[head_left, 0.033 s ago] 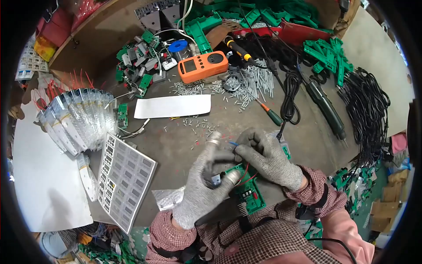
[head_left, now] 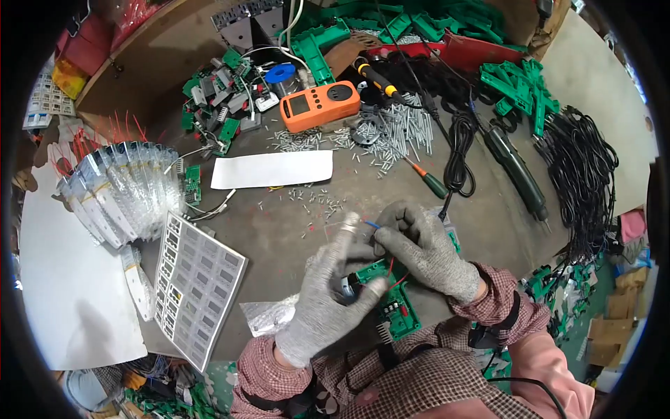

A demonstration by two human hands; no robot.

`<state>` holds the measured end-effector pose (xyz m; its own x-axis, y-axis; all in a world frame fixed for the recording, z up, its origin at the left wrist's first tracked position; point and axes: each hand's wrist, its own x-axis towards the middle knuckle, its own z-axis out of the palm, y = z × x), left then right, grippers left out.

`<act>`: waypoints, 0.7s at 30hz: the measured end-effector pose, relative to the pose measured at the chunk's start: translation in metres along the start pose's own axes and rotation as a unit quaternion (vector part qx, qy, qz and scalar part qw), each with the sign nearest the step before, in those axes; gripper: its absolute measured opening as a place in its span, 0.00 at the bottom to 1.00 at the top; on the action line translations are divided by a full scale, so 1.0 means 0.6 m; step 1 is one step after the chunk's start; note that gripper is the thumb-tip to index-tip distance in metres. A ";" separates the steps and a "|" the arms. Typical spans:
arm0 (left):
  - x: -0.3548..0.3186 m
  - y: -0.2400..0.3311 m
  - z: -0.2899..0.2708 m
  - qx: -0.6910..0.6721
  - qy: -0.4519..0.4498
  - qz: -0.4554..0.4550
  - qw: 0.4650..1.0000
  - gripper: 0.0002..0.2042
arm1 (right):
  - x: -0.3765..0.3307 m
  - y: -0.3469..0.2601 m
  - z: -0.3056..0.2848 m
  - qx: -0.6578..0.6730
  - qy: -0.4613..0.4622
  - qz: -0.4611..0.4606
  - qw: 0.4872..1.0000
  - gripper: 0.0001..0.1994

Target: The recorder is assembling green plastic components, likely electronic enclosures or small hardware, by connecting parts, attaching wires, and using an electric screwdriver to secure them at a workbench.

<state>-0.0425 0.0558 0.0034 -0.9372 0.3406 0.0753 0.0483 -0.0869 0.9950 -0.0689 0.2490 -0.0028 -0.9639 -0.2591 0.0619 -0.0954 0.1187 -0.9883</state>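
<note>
Both hands wear grey knit gloves and work above a green circuit board in a green housing [head_left: 399, 318] near the table's front edge. My right hand [head_left: 426, 248] is closed, its thumb and fingers pinching thin wire; a blue wire end [head_left: 371, 224] sticks out to the left, and a red wire [head_left: 391, 269] runs from below the hand toward the board. My left hand [head_left: 324, 297] is open, index finger raised and thumb apart. A small dark round part [head_left: 351, 285] shows between its thumb and fingers, partly hidden. A clear plastic bag [head_left: 269, 316] lies beside the left wrist.
Beyond the hands lie loose screws [head_left: 321, 200], a white paper strip [head_left: 272, 170], an orange meter [head_left: 319, 106] and a screwdriver [head_left: 427, 179]. An electric screwdriver [head_left: 516, 171] and black cables [head_left: 583, 174] are right; a tray of parts [head_left: 201, 290] and bagged parts [head_left: 122, 192] left.
My left hand has shifted slightly down and to the right, and more of the dark round part shows beside it. The right hand keeps its pinch.
</note>
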 end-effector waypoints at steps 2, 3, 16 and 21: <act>0.010 0.014 0.003 0.300 -0.047 0.102 0.947 0.39 | -0.002 -0.011 -0.005 0.024 0.036 0.012 0.999 0.08; 0.012 0.021 0.011 0.360 -0.062 0.120 0.923 0.39 | -0.003 -0.012 -0.005 0.023 0.036 0.012 0.999 0.08; -0.005 0.002 -0.006 0.043 0.102 -0.018 0.994 0.39 | -0.008 -0.016 -0.009 -0.131 -0.075 -0.076 0.986 0.07; -0.006 0.013 -0.008 -0.008 0.114 -0.048 0.992 0.40 | -0.003 -0.015 -0.025 -0.015 -0.144 -0.073 0.987 0.08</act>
<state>-0.0406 0.0497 0.0107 -0.9912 0.1272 -0.0378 -0.0482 -0.0793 0.9957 -0.0698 0.2630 0.0083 -0.8291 -0.5369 0.1559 -0.2388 0.0878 -0.9671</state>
